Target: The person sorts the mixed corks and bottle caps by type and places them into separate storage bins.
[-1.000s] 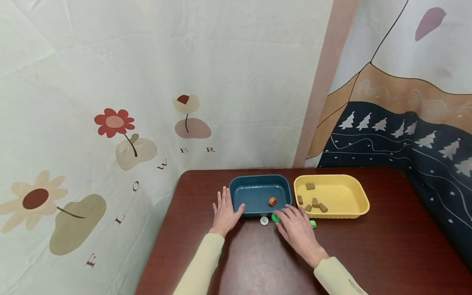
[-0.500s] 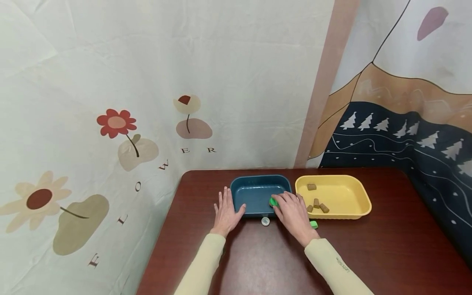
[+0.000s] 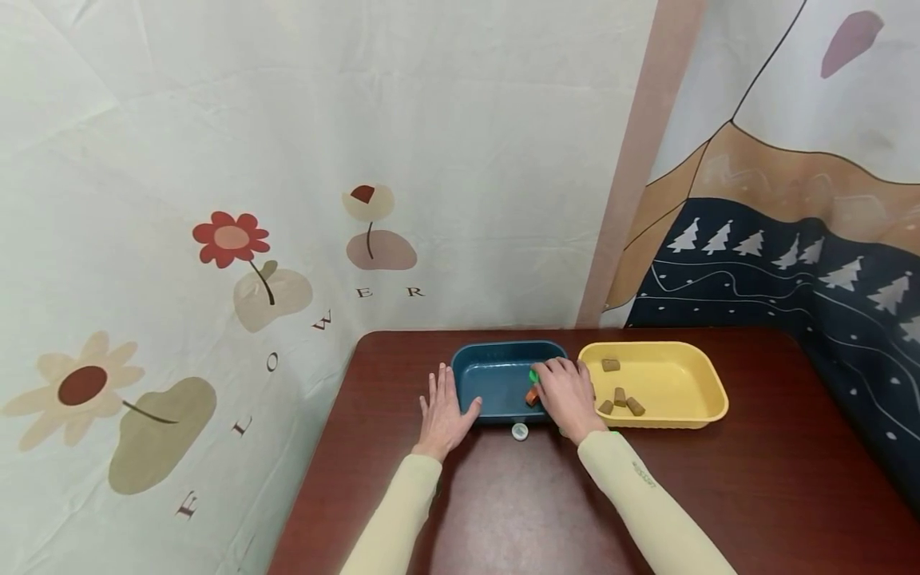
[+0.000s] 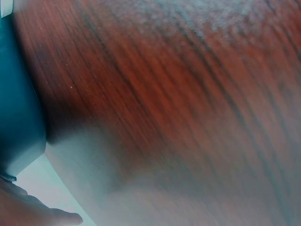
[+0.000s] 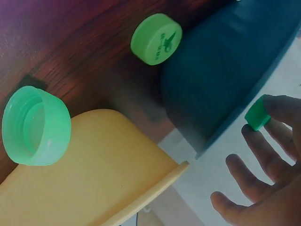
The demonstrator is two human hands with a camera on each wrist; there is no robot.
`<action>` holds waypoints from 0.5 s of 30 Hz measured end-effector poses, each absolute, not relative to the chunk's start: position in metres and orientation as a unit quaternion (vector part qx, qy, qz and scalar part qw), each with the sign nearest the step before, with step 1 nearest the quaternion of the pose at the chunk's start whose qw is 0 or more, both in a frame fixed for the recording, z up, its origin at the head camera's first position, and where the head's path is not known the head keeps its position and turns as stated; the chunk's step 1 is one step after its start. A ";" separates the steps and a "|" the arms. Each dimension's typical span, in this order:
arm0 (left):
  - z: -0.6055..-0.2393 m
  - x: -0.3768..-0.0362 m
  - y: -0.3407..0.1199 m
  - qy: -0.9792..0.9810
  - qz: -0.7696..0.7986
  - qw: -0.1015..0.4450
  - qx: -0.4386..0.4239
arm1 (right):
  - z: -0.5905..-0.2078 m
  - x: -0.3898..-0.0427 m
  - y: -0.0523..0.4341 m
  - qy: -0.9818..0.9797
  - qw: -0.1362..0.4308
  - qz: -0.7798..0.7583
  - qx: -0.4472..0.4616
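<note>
My right hand [image 3: 566, 393] pinches a small green bottle cap [image 5: 257, 113] between thumb and fingertips, above the right part of the blue tray [image 3: 496, 347]. Just below it in the head view, an orange cap [image 3: 532, 396] lies in that tray. My left hand [image 3: 443, 419] rests at the tray's left front corner, fingers straight and thumb spread towards the front rim. The left wrist view shows mostly bare table and a bit of the tray's side. In the right wrist view, a printed green cap [image 5: 156, 39] and a pale green cap [image 5: 36, 126] sit on the table.
A yellow tray [image 3: 707, 375] with several corks [image 3: 635, 406] stands right of the blue one, a narrow gap between them. In front of the blue tray lies a white cap [image 3: 520, 432]. A printed cloth hangs behind the brown table [image 3: 503, 511].
My right hand has moved from the table in front of the trays, up and over the blue tray, carrying the green bottle cap. The left hand has stayed at the tray's corner.
</note>
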State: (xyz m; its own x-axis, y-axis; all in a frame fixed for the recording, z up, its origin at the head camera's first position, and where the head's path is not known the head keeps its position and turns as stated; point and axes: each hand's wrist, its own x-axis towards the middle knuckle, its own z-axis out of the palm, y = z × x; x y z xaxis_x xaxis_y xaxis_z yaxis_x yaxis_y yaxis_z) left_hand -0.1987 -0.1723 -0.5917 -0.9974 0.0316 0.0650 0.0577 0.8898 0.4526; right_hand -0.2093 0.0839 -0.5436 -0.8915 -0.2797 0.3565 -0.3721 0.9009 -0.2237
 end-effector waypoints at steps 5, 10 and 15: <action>-0.590 -0.198 -0.173 -0.971 -0.236 0.029 -0.025 | -0.547 -0.218 0.080 -0.972 0.132 0.115 0.157; -0.588 -0.196 -0.173 -0.971 -0.234 0.032 -0.026 | -0.550 -0.224 0.075 -0.982 0.089 0.086 0.145; -0.589 -0.196 -0.173 -0.971 -0.235 0.029 -0.027 | -0.552 -0.228 0.071 -0.989 0.059 0.047 0.130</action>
